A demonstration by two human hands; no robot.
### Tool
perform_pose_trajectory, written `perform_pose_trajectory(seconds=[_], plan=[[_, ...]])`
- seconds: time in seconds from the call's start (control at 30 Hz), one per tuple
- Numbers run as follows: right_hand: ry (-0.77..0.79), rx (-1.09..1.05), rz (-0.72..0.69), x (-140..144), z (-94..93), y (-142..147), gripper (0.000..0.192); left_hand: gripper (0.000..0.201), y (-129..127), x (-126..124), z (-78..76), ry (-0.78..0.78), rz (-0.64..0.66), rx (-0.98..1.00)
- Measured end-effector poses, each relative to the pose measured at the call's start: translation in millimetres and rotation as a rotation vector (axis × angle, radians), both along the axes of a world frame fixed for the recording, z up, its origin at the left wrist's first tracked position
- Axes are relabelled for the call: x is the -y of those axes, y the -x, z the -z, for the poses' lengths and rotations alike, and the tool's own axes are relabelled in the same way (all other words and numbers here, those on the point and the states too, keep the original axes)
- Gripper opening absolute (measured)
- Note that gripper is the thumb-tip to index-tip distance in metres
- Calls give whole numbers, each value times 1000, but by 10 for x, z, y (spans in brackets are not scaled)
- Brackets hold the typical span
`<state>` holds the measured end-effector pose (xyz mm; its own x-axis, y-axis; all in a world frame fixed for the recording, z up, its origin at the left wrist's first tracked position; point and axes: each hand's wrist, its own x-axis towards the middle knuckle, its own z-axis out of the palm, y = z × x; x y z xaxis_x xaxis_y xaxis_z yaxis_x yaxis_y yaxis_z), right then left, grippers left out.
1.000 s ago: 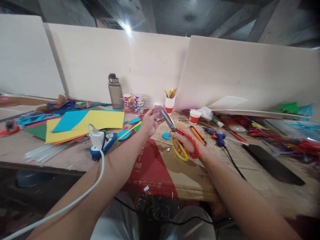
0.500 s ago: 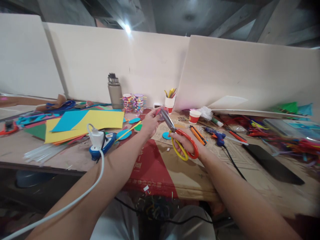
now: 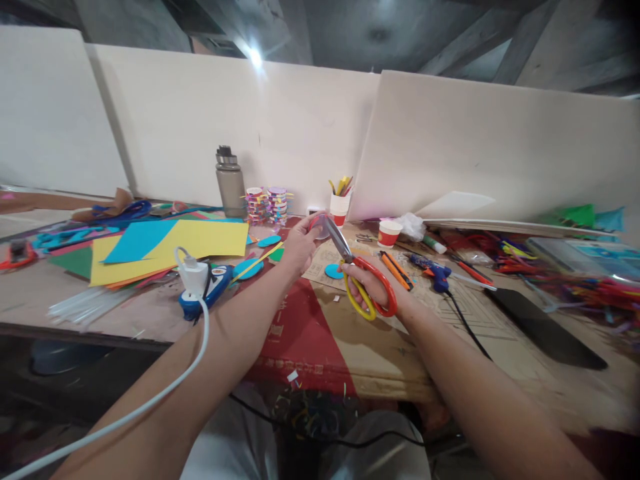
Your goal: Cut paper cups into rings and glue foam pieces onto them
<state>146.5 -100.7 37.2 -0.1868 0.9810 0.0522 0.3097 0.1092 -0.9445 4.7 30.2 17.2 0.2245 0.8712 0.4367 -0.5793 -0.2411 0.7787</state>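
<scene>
My left hand (image 3: pixel 301 245) is closed on a small, round, see-through piece with a reddish rim (image 3: pixel 321 225); its exact kind is too small to tell. In my right hand (image 3: pixel 367 281) is a pair of scissors (image 3: pixel 343 245) with one red and one yellow handle, fingers through the loops. The blades point up and left, their tips at the see-through piece, and look nearly closed. Below the blades a blue paper disc (image 3: pixel 333 271) lies on the cardboard (image 3: pixel 385 360). A small white scrap (image 3: pixel 337 299) is close to it.
Coloured paper sheets (image 3: pixel 210 239) and a blue-and-white power strip (image 3: pixel 216 285) lie left, its white cable crossing my left arm. Behind stand a bottle (image 3: pixel 231 183), stacked ribbon spools (image 3: pixel 277 205) and paper cups (image 3: pixel 389 233). A glue gun (image 3: pixel 439 275) and black phone-like slab (image 3: pixel 545 327) lie right.
The see-through piece in my left hand has turned slightly against the scissor tips. My right hand and the scissors have barely shifted; the table things are unchanged.
</scene>
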Motion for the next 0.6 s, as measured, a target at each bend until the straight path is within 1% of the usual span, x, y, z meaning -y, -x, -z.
perform_pose_trajectory(seconds=[0.2,0.4,0.6], plan=[[0,-19,-15,-24,53,-24,27,33,-2,2,0,11,5,-8],[31,-23,-22,-55,89,-43,38,35,0,4,11,11,23,-13],[65,-19,-13,-53,86,-49,43,34,-1,54,-15,-1,38,-13]])
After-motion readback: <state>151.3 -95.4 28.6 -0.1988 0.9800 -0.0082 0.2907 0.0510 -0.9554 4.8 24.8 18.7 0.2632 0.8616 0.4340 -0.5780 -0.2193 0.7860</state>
